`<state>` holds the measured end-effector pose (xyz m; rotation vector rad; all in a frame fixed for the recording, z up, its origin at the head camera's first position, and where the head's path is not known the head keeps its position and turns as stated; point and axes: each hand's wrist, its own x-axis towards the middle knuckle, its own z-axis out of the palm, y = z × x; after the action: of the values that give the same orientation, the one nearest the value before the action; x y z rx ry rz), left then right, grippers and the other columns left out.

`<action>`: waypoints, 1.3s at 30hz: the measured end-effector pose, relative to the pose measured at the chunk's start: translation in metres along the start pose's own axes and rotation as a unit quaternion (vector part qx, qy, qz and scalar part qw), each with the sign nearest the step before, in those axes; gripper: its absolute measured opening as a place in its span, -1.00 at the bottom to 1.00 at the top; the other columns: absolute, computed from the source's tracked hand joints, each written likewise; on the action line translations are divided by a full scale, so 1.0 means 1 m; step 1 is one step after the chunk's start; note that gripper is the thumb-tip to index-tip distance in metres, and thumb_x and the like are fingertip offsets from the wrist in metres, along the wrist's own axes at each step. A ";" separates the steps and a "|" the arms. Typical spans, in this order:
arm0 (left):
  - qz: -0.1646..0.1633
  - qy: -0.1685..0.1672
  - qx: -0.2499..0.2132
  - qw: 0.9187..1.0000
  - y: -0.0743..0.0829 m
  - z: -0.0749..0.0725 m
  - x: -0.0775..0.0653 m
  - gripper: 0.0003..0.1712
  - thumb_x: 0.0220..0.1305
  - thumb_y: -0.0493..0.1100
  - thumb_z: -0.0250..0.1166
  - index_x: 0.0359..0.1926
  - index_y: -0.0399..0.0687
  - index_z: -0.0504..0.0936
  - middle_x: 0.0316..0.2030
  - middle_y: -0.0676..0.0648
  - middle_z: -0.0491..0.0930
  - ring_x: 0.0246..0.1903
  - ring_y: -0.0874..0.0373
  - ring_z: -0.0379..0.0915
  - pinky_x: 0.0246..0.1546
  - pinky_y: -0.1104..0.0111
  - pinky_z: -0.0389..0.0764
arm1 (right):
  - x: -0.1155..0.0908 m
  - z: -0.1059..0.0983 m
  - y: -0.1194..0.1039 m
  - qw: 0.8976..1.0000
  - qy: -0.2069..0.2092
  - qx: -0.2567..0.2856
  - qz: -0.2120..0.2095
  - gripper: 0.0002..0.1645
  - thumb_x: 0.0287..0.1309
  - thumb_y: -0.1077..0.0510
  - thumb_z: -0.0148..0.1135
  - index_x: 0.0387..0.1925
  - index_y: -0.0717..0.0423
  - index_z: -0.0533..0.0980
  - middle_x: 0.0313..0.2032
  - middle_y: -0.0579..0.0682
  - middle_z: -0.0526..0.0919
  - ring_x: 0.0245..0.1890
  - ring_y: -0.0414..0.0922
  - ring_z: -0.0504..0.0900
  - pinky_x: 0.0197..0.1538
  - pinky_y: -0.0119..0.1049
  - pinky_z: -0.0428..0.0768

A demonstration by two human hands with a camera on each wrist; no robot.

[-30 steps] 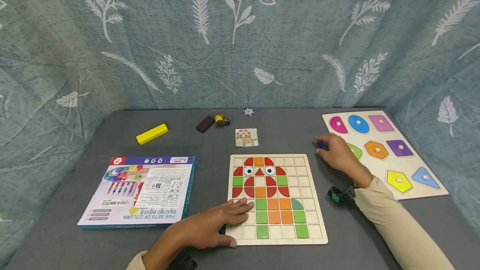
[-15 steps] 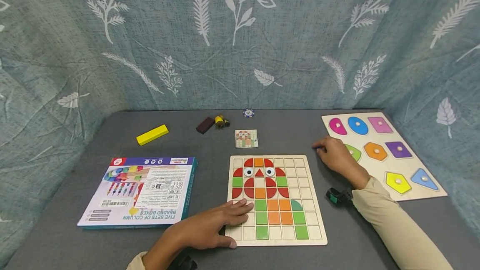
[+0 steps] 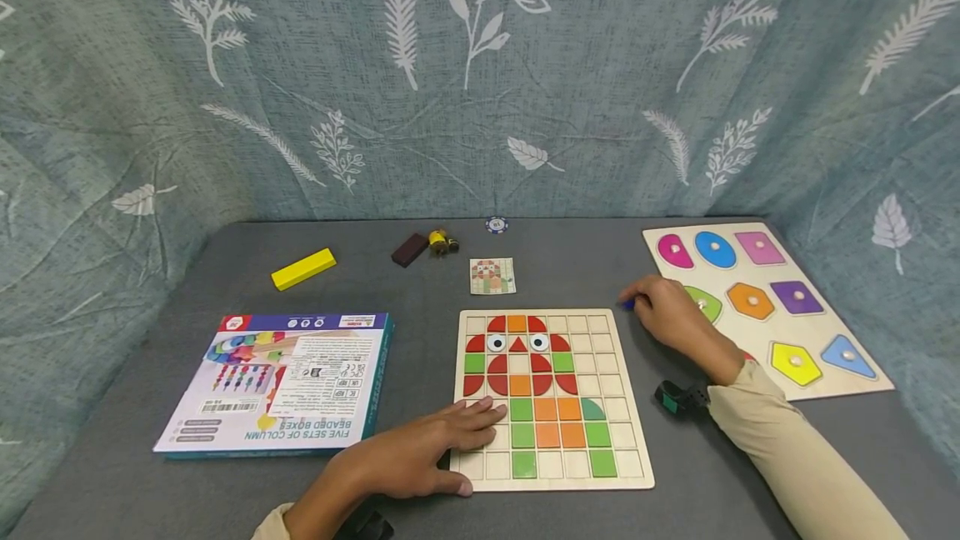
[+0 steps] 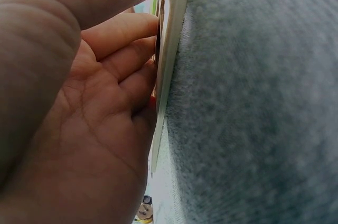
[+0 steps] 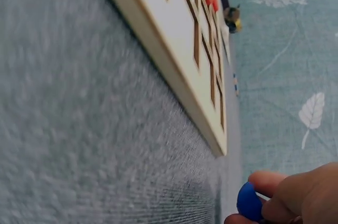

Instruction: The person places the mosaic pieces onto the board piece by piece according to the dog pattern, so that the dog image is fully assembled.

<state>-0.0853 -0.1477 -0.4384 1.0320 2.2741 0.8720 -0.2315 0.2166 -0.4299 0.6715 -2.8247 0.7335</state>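
Observation:
My left hand (image 3: 420, 455) lies with fingers spread on the lower left corner of a wooden grid board (image 3: 628, 407). Red, green and orange tiles (image 3: 548, 422) fill part of its cells, with two round eye tiles (image 3: 539, 342) near the top. In the left wrist view, the thumb touches the edge of the board (image 4: 177, 28). To the right of the board, my right hand (image 3: 678, 319) pinches a small blue rounded piece (image 5: 249, 202) between thumb and fingers. Most of that piece is hidden by the fingers in the head view.
A wooden knob puzzle board (image 3: 825, 357) lies right, partly under my right forearm. A bead-set box (image 3: 315, 390) sits left. Behind are a yellow block (image 3: 303, 269), a dark brown block (image 3: 410, 249), a small yellow-and-dark figure (image 3: 441, 242), a picture card (image 3: 492, 276) and a poker chip (image 3: 497, 225).
My right hand has shifted slightly left, toward the grid board, carrying the blue piece and turning it in its fingers. My left hand stays on the board's corner.

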 end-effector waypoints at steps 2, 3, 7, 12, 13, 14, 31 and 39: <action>0.000 0.000 0.000 1.000 0.000 0.000 0.000 -0.27 0.27 -0.06 0.33 0.41 -0.09 0.32 0.48 0.09 0.04 0.47 0.08 -0.20 0.38 0.11 0.06 | -0.002 0.000 -0.001 1.000 -0.004 0.007 -0.004 -0.67 0.19 0.46 -0.02 -0.29 0.27 0.68 -0.28 0.16 0.65 -0.28 0.03 0.59 -0.23 -0.05 0.52; 0.000 0.000 -0.001 1.000 0.000 0.000 0.000 -0.27 0.27 -0.05 0.33 0.41 -0.09 0.31 0.48 0.09 0.04 0.47 0.08 -0.20 0.38 0.11 0.06 | -0.003 0.000 -0.002 1.000 -0.006 0.012 -0.004 -0.67 0.18 0.46 -0.02 -0.30 0.26 0.69 -0.29 0.14 0.64 -0.28 0.01 0.59 -0.22 -0.06 0.52; -0.002 -0.003 -0.005 1.000 0.001 -0.001 0.001 -0.26 0.27 -0.06 0.33 0.42 -0.08 0.30 0.48 0.10 0.04 0.47 0.08 -0.20 0.38 0.11 0.05 | -0.009 -0.001 -0.004 0.999 -0.029 0.036 -0.006 -0.69 0.16 0.45 0.03 -0.30 0.23 0.69 -0.33 0.07 0.60 -0.39 -0.06 0.51 -0.30 -0.15 0.46; -0.004 -0.006 -0.009 1.000 0.000 -0.002 0.001 -0.26 0.27 -0.09 0.34 0.42 -0.08 0.30 0.48 0.10 0.05 0.47 0.09 -0.19 0.38 0.11 0.05 | -0.014 -0.001 -0.008 0.996 -0.068 0.060 -0.015 -0.75 0.15 0.45 0.13 -0.23 0.25 0.68 -0.29 0.05 0.61 -0.37 -0.11 0.46 -0.30 -0.20 0.45; -0.004 -0.005 -0.010 1.000 0.000 -0.002 0.001 -0.26 0.27 -0.09 0.34 0.42 -0.08 0.30 0.48 0.10 0.05 0.47 0.09 -0.19 0.38 0.11 0.05 | -0.015 -0.001 -0.010 0.995 -0.076 0.067 -0.016 -0.76 0.15 0.45 0.14 -0.22 0.25 0.67 -0.28 0.04 0.62 -0.35 -0.12 0.47 -0.28 -0.21 0.47; -0.004 -0.004 -0.011 1.000 0.000 -0.002 0.000 -0.26 0.27 -0.10 0.34 0.42 -0.08 0.31 0.48 0.10 0.05 0.47 0.09 -0.19 0.38 0.11 0.04 | -0.016 -0.001 -0.011 0.994 -0.084 0.075 -0.016 -0.77 0.15 0.45 0.16 -0.21 0.25 0.67 -0.27 0.03 0.63 -0.34 -0.13 0.49 -0.27 -0.21 0.49; 0.005 -0.006 -0.001 1.000 0.005 -0.004 0.001 -0.26 0.27 -0.06 0.34 0.41 -0.12 0.32 0.47 0.05 0.08 0.47 0.07 -0.16 0.38 0.15 0.06 | -0.048 -0.010 -0.036 0.941 -0.253 0.204 -0.094 -0.86 0.16 0.34 0.31 -0.31 0.07 0.69 -0.34 -0.21 0.64 -0.39 -0.29 0.52 -0.31 -0.38 0.55; -0.008 -0.008 -0.007 1.000 0.005 -0.003 0.002 -0.26 0.25 -0.07 0.35 0.40 -0.10 0.32 0.47 0.09 0.08 0.46 0.09 -0.16 0.37 0.13 0.06 | -0.059 -0.012 -0.046 0.936 -0.287 0.180 -0.093 -0.84 0.11 0.36 0.33 -0.34 0.05 0.69 -0.38 -0.25 0.59 -0.43 -0.33 0.47 -0.36 -0.41 0.53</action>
<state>-0.0861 -0.1448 -0.4327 1.0106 2.2575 0.8684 -0.1580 0.2092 -0.4149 1.3955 -3.0738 1.1995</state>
